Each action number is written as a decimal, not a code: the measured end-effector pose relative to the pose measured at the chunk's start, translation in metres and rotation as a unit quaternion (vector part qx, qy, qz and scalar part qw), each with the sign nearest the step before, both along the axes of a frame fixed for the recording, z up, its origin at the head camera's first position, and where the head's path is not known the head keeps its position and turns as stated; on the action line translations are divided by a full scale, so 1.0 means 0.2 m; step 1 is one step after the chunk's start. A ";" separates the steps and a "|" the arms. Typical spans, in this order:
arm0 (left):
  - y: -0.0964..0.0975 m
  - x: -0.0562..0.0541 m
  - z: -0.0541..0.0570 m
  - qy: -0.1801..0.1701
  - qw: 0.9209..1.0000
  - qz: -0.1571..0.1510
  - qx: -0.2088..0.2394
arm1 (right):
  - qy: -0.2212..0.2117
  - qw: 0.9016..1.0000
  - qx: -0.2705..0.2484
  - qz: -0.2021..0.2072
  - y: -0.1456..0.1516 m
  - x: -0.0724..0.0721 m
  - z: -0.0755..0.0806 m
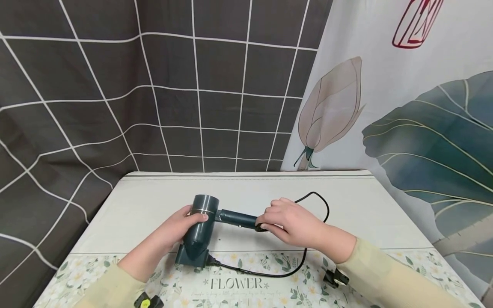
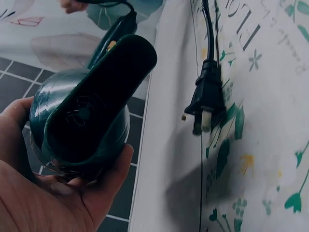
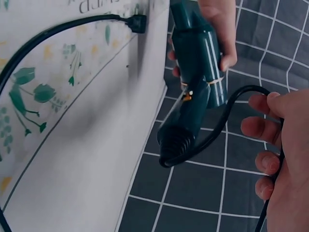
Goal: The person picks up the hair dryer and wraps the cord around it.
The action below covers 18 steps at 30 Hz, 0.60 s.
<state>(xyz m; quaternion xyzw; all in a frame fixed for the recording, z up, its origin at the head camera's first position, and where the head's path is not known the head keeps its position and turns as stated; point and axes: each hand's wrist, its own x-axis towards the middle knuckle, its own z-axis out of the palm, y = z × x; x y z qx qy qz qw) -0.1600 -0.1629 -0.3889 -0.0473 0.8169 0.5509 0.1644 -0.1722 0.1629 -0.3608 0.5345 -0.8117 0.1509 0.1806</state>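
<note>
A dark green hair dryer (image 1: 201,235) is held over the table, its flat nozzle (image 1: 191,256) pointing toward the person and its handle (image 1: 236,218) extending right. My left hand (image 1: 175,226) grips the barrel, thumb on top. In the left wrist view the slot-shaped nozzle opening (image 2: 87,111) faces the camera. Beyond the end of the handle, my right hand (image 1: 294,224) pinches the black cord (image 3: 244,91) between thumb and forefinger, and the cord runs on along the curled fingers. From there it loops round to a plug (image 2: 207,96), whose prongs show over the tablecloth.
The table has a white cover (image 1: 154,188) with a floral strip and the printed word FLOWER (image 1: 236,283) at the front. Behind hangs a dark gridded curtain (image 1: 219,107), with a white flower-patterned cloth (image 1: 346,154) to the right. Small black devices sit at both sleeves.
</note>
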 end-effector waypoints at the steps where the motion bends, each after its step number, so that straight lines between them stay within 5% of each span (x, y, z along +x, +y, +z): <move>1: 0.01 0.01 0.00 -0.001 1.000 -0.004 0.000 | -0.004 1.000 0.001 -0.004 -0.01 0.00 0.00; 18: 0.04 0.08 0.03 -0.019 0.998 -0.026 0.047 | -0.072 0.995 0.001 -0.070 -0.01 -0.10 -0.02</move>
